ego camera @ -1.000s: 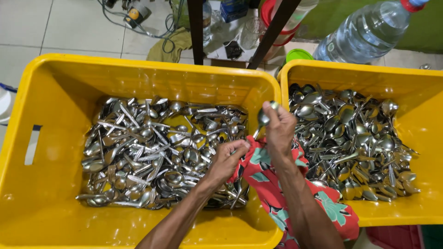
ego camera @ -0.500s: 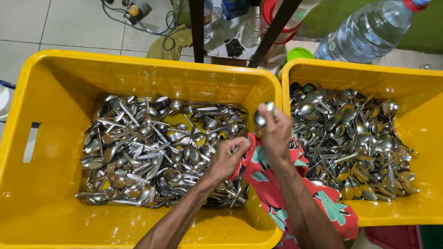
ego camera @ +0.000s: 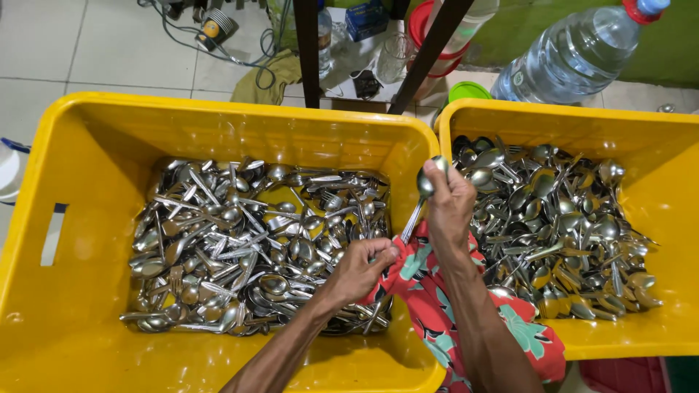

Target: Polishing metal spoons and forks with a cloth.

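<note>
Tiled floor (ego camera: 109,44) lay behind two yellow crates set side by side. Between them, the right hand (ego camera: 448,211) was closed around a metal spoon (ego camera: 424,182), its bowl poking out above the grip and its handle slanting down to the left. Just below and left of that grip, the left hand (ego camera: 362,268) was pinched shut on a red floral cloth (ego camera: 429,298), bunched over the end of the spoon's handle; the rest of the cloth draped down under the right forearm.

Left of both grips, the left crate (ego camera: 218,109) held a tangled heap of spoons and forks (ego camera: 240,247). Right of them, the right crate (ego camera: 568,116) held a second heap of cutlery (ego camera: 568,218). Farther off, beyond the crates, lay a clear water bottle (ego camera: 575,54) and some cables (ego camera: 240,51).

By the pose, the step in hand looked like wiping the spoon's handle through the cloth. Setting the spoon down on either side would call for the right grip to loosen over a heap while the left kept the cloth pinched.
</note>
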